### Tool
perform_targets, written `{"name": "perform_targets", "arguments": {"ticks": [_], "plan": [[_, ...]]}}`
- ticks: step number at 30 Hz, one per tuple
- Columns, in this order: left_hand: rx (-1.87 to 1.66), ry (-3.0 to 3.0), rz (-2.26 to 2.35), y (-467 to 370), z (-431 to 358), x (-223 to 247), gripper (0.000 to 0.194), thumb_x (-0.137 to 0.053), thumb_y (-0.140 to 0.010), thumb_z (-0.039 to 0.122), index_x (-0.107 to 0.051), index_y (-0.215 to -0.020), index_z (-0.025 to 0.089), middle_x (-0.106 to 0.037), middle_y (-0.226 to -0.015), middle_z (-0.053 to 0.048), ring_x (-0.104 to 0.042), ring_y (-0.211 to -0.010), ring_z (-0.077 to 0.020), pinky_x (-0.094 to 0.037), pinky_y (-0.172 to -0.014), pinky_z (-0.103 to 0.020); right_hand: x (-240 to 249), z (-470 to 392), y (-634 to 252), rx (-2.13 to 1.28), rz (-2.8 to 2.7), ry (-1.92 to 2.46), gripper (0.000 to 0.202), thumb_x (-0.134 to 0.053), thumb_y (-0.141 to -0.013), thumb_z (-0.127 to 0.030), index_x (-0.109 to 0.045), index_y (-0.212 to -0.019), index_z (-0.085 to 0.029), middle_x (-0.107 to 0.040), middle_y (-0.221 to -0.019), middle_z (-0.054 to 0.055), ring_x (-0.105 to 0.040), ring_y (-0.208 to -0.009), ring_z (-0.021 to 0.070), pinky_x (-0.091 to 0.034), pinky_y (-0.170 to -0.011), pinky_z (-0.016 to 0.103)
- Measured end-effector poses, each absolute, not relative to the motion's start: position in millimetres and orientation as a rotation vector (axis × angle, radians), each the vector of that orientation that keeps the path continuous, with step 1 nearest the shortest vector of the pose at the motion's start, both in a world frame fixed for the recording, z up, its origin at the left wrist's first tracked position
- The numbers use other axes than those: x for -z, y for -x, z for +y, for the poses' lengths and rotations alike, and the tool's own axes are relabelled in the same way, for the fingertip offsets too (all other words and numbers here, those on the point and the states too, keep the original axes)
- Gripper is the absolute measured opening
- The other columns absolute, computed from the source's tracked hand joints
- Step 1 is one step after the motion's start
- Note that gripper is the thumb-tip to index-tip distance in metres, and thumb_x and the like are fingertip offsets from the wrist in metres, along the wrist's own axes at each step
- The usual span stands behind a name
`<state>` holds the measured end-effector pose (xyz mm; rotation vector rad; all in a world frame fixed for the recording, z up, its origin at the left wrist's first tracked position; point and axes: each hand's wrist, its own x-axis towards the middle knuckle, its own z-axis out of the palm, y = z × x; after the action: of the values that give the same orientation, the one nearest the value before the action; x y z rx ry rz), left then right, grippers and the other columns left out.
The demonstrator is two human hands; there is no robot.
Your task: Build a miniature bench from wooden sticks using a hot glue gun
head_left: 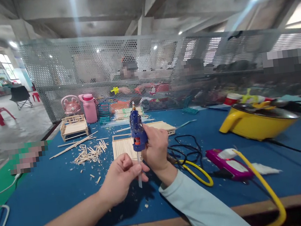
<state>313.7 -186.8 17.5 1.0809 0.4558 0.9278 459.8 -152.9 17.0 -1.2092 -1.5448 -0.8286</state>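
My right hand (pixel 156 146) is wrapped round a dark blue glue gun (pixel 136 129), its nozzle pointing up and away from me. A translucent glue stick (pixel 139 177) sticks out of the gun's rear end. The thumb and fingers of my left hand (pixel 123 176) pinch that stick. Behind the gun lies a flat panel of thin wooden sticks (pixel 122 148), partly hidden by the gun and my hands. To its left is a loose heap of short cut sticks (pixel 90 154). A small bed-like frame of sticks (pixel 74 128) stands farther back on the left.
At the back stand a pink bottle (pixel 89 111) and a perforated metal screen (pixel 85 62), with people behind it. On the right are a yellow electric pot (pixel 257 124), a purple device (pixel 228 165), a yellow cable (pixel 261 176) and black cords (pixel 188 148). A second stick piece (pixel 161 127) lies behind my right hand.
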Motion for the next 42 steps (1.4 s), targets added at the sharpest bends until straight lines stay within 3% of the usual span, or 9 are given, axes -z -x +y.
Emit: {"name": "perform_targets", "arguments": {"ticks": [4,8,12,16,19,24,29,36,42], "plan": [[-0.908,-1.119,0.446,-315.2,-187.3,-19.0,0.055,-0.076,-0.062,0.042,-0.026,-0.061,0.020,-0.067,-0.069,-0.003,-0.061,-0.054,-0.0114,-0.043,-0.056,-0.024,-19.0,-152.2,-458.8,0.654,-1.544,1.207,0.029,-0.047,-0.076,-0.016,-0.059,-0.102,-0.015,-0.065,-0.078,0.006,-0.057,-0.073,0.0208,-0.035,-0.069,0.034],[-0.907,-1.304,0.513,-307.6,-180.5,-22.3,0.049,-0.071,-0.069,0.040,-0.027,-0.062,0.020,-0.068,-0.076,-0.006,-0.064,-0.069,-0.0144,-0.044,-0.062,-0.024,-31.0,-152.3,-464.4,0.073,-1.543,1.204,0.018,-0.054,-0.078,-0.028,-0.061,-0.091,-0.018,-0.061,-0.071,0.001,-0.053,-0.064,0.0162,-0.038,-0.062,0.030],[-1.062,-1.525,0.806,-282.2,-156.5,-22.1,0.037,-0.054,-0.080,0.035,-0.025,-0.062,0.022,-0.058,-0.063,0.000,-0.060,-0.064,-0.0132,-0.040,-0.055,-0.023,-43.6,-154.1,-478.9,-0.541,-1.432,1.089,0.033,-0.063,-0.074,-0.039,-0.058,-0.100,-0.019,-0.053,-0.062,-0.004,-0.047,-0.055,0.0123,-0.036,-0.057,0.028],[-0.938,-1.856,1.047,-258.3,-133.0,-12.5,0.024,-0.049,-0.066,0.009,-0.029,-0.065,0.022,-0.055,-0.069,0.002,-0.052,-0.066,-0.0126,-0.038,-0.061,-0.025,-50.6,-157.0,-489.2,-0.985,-1.263,0.855,0.034,-0.068,-0.070,-0.038,-0.055,-0.097,-0.020,-0.041,-0.053,-0.009,-0.034,-0.047,0.0081,-0.028,-0.052,0.025],[-0.661,-2.075,1.186,-255.4,-129.4,-1.7,0.023,-0.050,-0.058,0.006,-0.034,-0.065,0.021,-0.052,-0.066,0.002,-0.046,-0.062,-0.0133,-0.032,-0.058,-0.025,-53.8,-159.2,-491.8,-1.147,-1.216,0.762,0.035,-0.072,-0.067,-0.037,-0.054,-0.092,-0.021,-0.036,-0.051,-0.010,-0.029,-0.046,0.0067,-0.025,-0.050,0.024],[-0.655,-2.100,1.269,-269.1,-135.5,15.1,0.028,-0.062,-0.062,0.019,-0.035,-0.068,0.022,-0.050,-0.066,0.003,-0.044,-0.061,-0.0141,-0.028,-0.054,-0.024,-56.9,-163.1,-493.2,-1.168,-1.262,0.765,0.037,-0.070,-0.068,-0.043,-0.052,-0.092,-0.022,-0.032,-0.051,-0.010,-0.027,-0.045,0.0069,-0.026,-0.050,0.026],[-0.771,-2.089,1.294,-275.6,-134.0,24.1,0.023,-0.055,-0.072,0.019,-0.033,-0.067,0.022,-0.045,-0.061,0.005,-0.039,-0.056,-0.0127,-0.027,-0.054,-0.025,-58.3,-168.9,-491.7,-1.121,-1.362,0.792,0.036,-0.065,-0.071,-0.049,-0.049,-0.093,-0.025,-0.029,-0.052,-0.010,-0.026,-0.043,0.0077,-0.026,-0.047,0.027],[-1.247,-1.594,0.983,-272.1,-136.9,0.7,0.036,-0.058,-0.076,0.028,-0.024,-0.067,0.022,-0.040,-0.058,0.008,-0.039,-0.054,-0.0081,-0.032,-0.055,-0.022,-58.8,-187.7,-491.2,-1.055,-1.389,0.872,0.030,-0.065,-0.072,-0.049,-0.055,-0.081,-0.023,-0.049,-0.061,-0.004,-0.038,-0.042,0.0076,-0.029,-0.042,0.027],[-1.362,-1.515,1.052,-266.6,-145.4,-16.3,0.037,-0.062,-0.075,0.028,-0.027,-0.066,0.022,-0.050,-0.058,0.006,-0.048,-0.056,-0.0087,-0.035,-0.055,-0.022,-50.1,-191.5,-499.2,-0.725,-1.531,1.070,0.026,-0.067,-0.072,-0.048,-0.065,-0.072,-0.022,-0.057,-0.058,0.000,-0.050,-0.050,0.0133,-0.042,-0.049,0.031]]}}
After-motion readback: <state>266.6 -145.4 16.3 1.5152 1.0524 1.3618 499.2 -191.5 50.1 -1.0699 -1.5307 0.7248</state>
